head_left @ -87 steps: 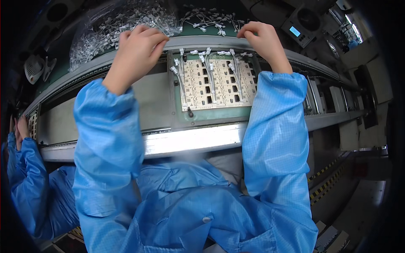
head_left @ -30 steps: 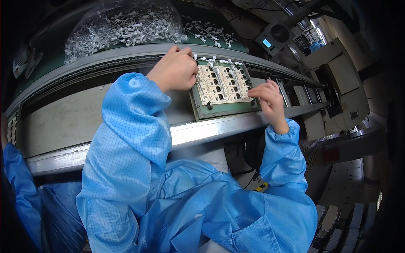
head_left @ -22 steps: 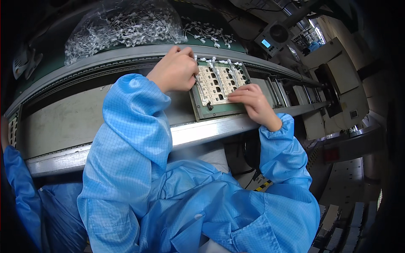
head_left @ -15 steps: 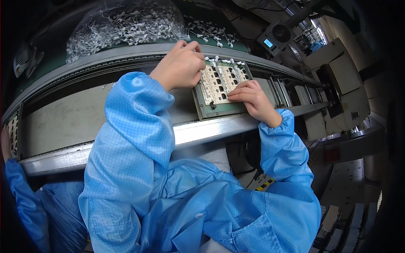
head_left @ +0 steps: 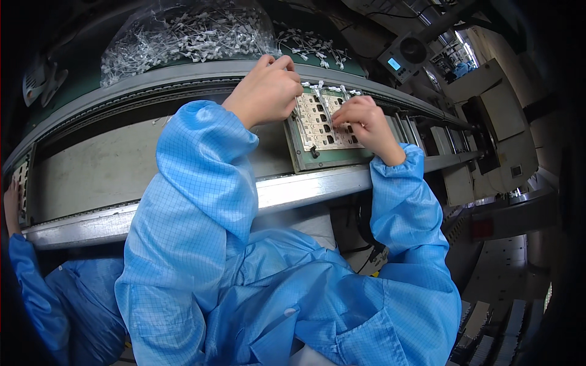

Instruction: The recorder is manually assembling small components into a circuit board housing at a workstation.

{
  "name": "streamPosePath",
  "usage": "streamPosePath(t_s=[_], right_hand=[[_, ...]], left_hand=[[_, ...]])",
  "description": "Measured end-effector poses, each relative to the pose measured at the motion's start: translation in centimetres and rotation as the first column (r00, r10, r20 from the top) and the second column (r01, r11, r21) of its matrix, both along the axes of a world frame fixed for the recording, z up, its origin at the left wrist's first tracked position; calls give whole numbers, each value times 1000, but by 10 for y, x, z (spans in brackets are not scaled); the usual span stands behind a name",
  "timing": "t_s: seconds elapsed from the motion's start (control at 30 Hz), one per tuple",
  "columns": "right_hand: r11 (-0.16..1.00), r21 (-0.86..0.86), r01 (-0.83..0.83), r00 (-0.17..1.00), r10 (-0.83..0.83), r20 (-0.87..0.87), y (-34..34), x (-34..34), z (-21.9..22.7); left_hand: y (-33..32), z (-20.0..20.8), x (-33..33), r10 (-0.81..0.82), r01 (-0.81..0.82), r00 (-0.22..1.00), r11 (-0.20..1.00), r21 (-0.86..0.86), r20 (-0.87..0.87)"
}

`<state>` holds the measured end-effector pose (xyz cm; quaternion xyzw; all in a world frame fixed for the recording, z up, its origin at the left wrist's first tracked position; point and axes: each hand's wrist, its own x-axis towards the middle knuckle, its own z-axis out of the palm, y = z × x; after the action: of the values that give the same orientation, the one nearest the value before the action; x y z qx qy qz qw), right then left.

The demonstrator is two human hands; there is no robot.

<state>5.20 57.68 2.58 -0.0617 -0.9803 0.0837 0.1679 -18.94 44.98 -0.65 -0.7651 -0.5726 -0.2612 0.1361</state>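
A cream circuit board panel point(head_left: 314, 125) with rows of dark openings lies in a green carrier point(head_left: 299, 161) on the conveyor. Thin wire leads with white connectors point(head_left: 322, 97) run across it, their white ends lined up along its far edge. At the far left corner of the panel, my left hand point(head_left: 268, 88) is closed with curled fingers; what they hold is hidden. My right hand point(head_left: 369, 125) is above the panel's right half, thumb and fingers pinched at the lower end of the middle wire lead point(head_left: 329, 117).
A clear plastic bag point(head_left: 189, 36) full of white-ended leads lies beyond the far rail, with loose leads point(head_left: 314, 46) beside it. A shiny metal rail point(head_left: 311, 185) borders the conveyor in front. At far left, another person's hand point(head_left: 11, 204) touches a second panel.
My right hand has lifted and shifted away from me, from the panel's near edge toward its middle. My left hand stays at the far left corner.
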Motion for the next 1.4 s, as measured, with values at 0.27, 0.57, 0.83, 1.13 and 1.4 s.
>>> streamPosePath(t_s=[0.27, 0.57, 0.83, 1.13, 1.4], right_hand=[[978, 35, -205, 977, 202, 72, -27, -31, -6], [971, -11, -238, 969, 238, 59, -39, -23, -1], [992, 72, 106, 993, -103, -49, -67, -64, -17], [934, 196, 298, 947, -315, 58, -72, -92, -41], [790, 202, 580, 760, -613, 214, -32, -43, -27]], left_hand=[[1, -5, -10, 68, -69, 998, 997, 45, 11], [2, -5, -9, 65, -65, 998, 997, 33, 17], [4, -4, -14, 201, -208, 978, 957, 202, 55], [7, -1, -14, 190, -217, 975, 920, 326, 115], [5, -6, -13, 134, -160, 984, 951, 263, 116]])
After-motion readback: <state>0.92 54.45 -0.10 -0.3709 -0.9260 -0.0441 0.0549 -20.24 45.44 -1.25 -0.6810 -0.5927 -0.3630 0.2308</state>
